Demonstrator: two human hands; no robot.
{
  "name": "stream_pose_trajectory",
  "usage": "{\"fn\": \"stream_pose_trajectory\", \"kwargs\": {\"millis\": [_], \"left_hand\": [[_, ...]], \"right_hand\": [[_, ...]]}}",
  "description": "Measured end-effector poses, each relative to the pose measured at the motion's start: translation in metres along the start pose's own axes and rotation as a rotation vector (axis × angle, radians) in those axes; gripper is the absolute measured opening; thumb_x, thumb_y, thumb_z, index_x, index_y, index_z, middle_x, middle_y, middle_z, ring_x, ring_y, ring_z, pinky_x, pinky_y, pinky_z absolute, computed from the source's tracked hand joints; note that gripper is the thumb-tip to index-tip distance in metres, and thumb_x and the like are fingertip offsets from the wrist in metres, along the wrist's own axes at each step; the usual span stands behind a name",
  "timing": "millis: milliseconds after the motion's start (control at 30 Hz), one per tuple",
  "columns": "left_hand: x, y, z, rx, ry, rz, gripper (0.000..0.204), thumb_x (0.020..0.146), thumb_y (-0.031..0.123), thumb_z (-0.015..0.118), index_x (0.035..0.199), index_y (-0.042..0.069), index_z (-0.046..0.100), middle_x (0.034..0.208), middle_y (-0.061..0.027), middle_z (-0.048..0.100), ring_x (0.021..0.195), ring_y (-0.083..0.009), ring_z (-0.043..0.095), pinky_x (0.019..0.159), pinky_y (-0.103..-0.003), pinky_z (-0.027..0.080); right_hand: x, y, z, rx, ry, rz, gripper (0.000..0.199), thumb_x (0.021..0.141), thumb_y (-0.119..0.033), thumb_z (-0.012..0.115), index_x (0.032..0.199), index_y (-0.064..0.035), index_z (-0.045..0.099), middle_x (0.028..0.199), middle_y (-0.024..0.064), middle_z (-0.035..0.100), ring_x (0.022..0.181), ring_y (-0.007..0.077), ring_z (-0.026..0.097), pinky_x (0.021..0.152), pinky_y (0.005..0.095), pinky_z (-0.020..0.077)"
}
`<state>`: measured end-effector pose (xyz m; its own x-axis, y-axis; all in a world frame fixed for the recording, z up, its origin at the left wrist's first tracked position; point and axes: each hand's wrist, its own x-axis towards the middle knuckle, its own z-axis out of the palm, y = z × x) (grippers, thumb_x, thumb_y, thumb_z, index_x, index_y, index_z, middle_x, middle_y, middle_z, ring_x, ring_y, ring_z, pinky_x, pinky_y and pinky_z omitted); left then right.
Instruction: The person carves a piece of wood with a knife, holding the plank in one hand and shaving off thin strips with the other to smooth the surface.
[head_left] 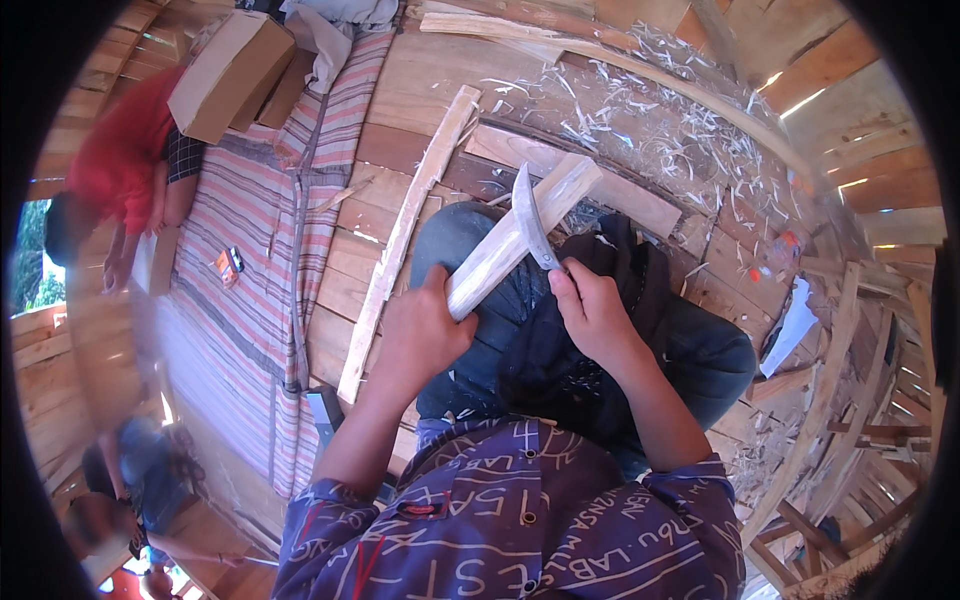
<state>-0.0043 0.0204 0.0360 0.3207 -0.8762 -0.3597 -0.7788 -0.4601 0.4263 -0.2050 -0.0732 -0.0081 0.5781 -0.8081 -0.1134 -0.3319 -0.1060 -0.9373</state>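
- At centre frame, the left hand (420, 335) is gripping the pale wooden piece (520, 235), fingers closed, steadying it.
- The right hand (590, 310) is clenching the curved knife (530, 215), blade pressing across the wood for shaving.

Short-sleeved purple shirt (510, 520) with pale lettering and a red patch — dark blue jeans (700, 350), forearms bare

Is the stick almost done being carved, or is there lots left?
Plenty is shaved already: pale shavings litter the floorboards. Now the left hand grips the wooden stick while the right hand holds the curved blade across it. The stick looks thick and flat-sided; how much remains is unclear.
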Motion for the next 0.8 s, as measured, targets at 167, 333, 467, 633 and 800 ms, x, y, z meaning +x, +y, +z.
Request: {"fn": "stream_pose_trajectory", "kwargs": {"millis": [167,333,467,633,800], "left_hand": [[-0.007,0.005,0.002,0.004,0.001,0.045,0.044,0.072,0.020,0.068,0.101,-0.003,0.045,0.076,-0.0289,0.062,0.075,-0.0469,0.063,0.070,-0.052,0.049],[-0.007,0.000,0.004,0.009,0.000,0.065,0.045,0.074,0.023,0.069,0.100,-0.002,0.043,0.075,-0.0280,0.062,0.074,-0.0464,0.063,0.068,-0.052,0.050],[-0.006,0.008,0.001,0.029,0.001,0.021,0.047,0.076,0.027,0.071,0.102,-0.004,0.047,0.076,-0.0276,0.063,0.074,-0.0450,0.064,0.068,-0.051,0.051],[-0.006,0.006,0.007,0.093,-0.014,0.035,0.051,0.080,0.034,0.071,0.105,-0.007,0.056,0.079,-0.0263,0.065,0.075,-0.0445,0.065,0.070,-0.049,0.052],[-0.008,0.008,0.012,0.061,0.095,0.103,0.052,0.083,0.037,0.069,0.105,-0.008,0.056,0.080,-0.0262,0.065,0.076,-0.0451,0.064,0.070,-0.050,0.052]], "right_hand": [[0.011,0.007,-0.015,0.093,0.187,0.074,0.030,0.099,-0.025,0.053,0.087,0.0023,0.059,0.061,0.0144,0.055,0.053,0.0169,0.055,0.052,0.0336,0.0418],[-0.011,-0.013,0.006,-0.140,0.172,-0.066,0.020,0.092,-0.023,0.062,0.096,-0.0028,0.061,0.067,0.0130,0.061,0.059,0.0303,0.063,0.053,0.0365,0.0468],[-0.024,-0.022,0.021,-0.144,0.143,-0.135,0.019,0.092,-0.021,0.063,0.095,-0.0031,0.060,0.066,0.0111,0.060,0.058,0.0303,0.062,0.053,0.0370,0.0477],[-0.026,-0.017,0.029,-0.331,0.112,-0.195,0.024,0.090,-0.027,0.065,0.086,-0.0047,0.057,0.063,0.0099,0.057,0.054,0.0301,0.061,0.048,0.0377,0.0470],[-0.011,0.002,0.025,-0.582,0.115,-0.279,0.033,0.088,-0.036,0.067,0.078,-0.0073,0.053,0.062,0.0080,0.058,0.053,0.0277,0.061,0.045,0.0368,0.0473]]}}
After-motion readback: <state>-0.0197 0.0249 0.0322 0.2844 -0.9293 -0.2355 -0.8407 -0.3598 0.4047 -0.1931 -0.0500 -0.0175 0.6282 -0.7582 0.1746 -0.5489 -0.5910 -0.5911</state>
